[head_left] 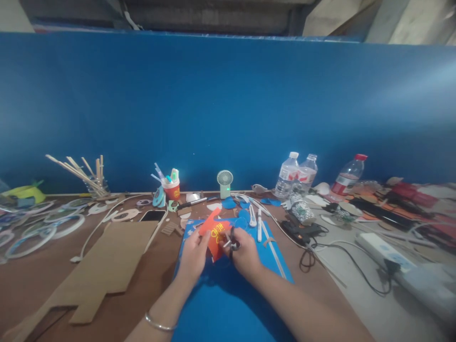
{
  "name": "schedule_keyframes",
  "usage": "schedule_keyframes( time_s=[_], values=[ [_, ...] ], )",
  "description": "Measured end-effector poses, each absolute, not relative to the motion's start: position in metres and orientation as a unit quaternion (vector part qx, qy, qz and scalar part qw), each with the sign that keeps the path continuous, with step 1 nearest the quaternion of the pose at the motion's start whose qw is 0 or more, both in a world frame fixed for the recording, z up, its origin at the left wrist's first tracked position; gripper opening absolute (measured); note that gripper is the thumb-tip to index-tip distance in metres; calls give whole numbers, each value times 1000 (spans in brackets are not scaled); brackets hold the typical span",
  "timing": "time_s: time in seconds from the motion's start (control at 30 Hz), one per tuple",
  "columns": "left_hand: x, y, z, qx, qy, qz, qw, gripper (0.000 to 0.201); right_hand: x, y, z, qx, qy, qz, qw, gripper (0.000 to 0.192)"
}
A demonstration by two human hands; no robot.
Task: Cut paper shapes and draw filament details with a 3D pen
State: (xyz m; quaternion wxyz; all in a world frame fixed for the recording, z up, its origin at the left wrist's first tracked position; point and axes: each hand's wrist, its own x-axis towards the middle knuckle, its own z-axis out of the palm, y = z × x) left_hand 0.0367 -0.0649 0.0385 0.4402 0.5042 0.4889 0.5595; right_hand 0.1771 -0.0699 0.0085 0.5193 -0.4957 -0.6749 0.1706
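Lower centre of frame: our left hand (194, 254) pinched the orange paper piece (215, 235) by its edge; our right hand (244, 251) closed around dark-handled scissors (231, 243) against the paper, above the blue sheet (228, 299); cardboard (107, 266) lay at lower left

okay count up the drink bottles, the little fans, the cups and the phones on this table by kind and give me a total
Plastic bottles: 3, two with white caps, one with a red cap
Small desk fan: 1
Red paper cup holding pens: 1
Phone, lying flat: 1
Total: 6
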Motion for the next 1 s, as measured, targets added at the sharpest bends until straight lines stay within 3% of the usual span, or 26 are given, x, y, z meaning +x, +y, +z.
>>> schedule_keyframes(
  time_s=[0.17, 0.53, 1.0],
  values=[
    [37, -65, 38, 522, 489, 520, 467, 39, 177, -69, 9, -517, -691, 137, 487, 6],
    [36, -66, 30, 537, 469, 506, 486, 42, 178, -66, 12, -520, -714, 131, 450, 8],
    [44, -67, 32, 498, 473, 552, 473, 47, 176, -62, 4, -508, -716, 100, 468, 13]
  ],
)
